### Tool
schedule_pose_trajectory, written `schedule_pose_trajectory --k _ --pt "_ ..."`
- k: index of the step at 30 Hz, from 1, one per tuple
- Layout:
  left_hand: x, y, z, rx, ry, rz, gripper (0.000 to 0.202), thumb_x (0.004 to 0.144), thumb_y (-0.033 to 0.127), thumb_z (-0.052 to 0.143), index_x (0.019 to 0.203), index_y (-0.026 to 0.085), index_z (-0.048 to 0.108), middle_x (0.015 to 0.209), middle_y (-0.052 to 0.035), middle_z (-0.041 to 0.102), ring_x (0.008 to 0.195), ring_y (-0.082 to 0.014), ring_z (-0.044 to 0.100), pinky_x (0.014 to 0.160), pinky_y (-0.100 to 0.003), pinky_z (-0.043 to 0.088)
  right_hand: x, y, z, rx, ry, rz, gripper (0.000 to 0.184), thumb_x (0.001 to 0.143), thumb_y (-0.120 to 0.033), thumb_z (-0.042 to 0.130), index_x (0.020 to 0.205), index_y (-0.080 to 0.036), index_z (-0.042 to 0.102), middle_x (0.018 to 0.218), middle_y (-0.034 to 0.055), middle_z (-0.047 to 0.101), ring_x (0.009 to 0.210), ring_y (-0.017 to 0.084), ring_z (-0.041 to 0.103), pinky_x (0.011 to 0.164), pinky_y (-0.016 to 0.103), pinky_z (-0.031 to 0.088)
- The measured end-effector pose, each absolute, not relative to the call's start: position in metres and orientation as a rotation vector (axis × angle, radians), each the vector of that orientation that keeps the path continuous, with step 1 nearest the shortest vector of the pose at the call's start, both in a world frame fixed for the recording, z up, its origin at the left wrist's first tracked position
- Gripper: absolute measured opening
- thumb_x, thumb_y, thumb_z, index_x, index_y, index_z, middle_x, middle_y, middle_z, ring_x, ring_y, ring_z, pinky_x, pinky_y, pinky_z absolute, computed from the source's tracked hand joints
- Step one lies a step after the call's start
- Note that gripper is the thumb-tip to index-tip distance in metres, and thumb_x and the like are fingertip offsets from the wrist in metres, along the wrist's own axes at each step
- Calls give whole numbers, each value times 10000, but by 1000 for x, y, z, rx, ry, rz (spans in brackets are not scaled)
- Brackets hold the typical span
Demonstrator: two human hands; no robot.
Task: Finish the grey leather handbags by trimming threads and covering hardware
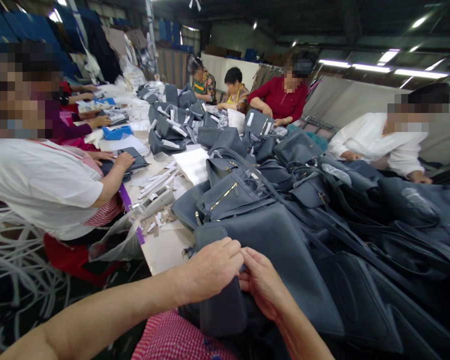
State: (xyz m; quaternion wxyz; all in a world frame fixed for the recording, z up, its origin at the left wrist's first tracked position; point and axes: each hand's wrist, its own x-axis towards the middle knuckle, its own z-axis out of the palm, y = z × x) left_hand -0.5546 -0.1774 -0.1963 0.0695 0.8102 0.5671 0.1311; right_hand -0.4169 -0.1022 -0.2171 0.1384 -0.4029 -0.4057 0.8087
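My left hand (218, 264) and my right hand (261, 280) meet fingertip to fingertip in front of me. The fingers of both are closed in a pinch, and what lies between them is too small or hidden to make out. Directly beneath them is a dark blue-grey leather bag (225, 312), its lower part near my lap and partly covered by my left hand and forearm. Just beyond lies a larger bag panel (281, 240) of the same colour. Further back is a bag with a gold zipper (227, 197).
A heap of similar bags (360, 240) covers the right side. Paper strips (161, 177) and scraps lie on the white table (165, 255), left of the heap. A co-worker in white (41, 185) handles a dark piece at left; several other people sit around the table.
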Motion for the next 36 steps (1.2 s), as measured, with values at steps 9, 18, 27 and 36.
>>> schedule_pose_trajectory --k 9,18,27,36 --pt "-586 -192 -184 2072 1493 829 160 929 123 463 833 192 570 919 -36 569 869 -156 550 764 -251 438 -419 -102 -217 -1196 -1207 2341 502 601 -586 801 744 -174 551 563 -53 584 452 78 549 449 180 459" --pt "-563 -171 -183 2497 1584 404 114 827 224 698 817 174 596 927 -52 605 879 -213 551 738 -328 437 -418 -102 -220 -1119 -1254 2353 484 680 -608 753 758 -175 552 572 -66 553 443 41 488 473 163 450" --pt "-559 -159 -186 2787 1373 312 110 883 170 621 776 145 620 885 -56 639 784 -188 531 682 -335 402 -420 -102 -226 -1141 -1291 2322 425 653 -541 772 698 -193 532 526 -81 518 437 49 442 435 161 363" --pt "-577 -164 -193 2899 1285 416 207 926 187 571 720 164 586 837 -50 629 732 -179 502 685 -319 393 -424 -102 -221 -1156 -1284 2369 436 651 -554 764 724 -191 534 576 -34 625 441 73 532 442 176 397"
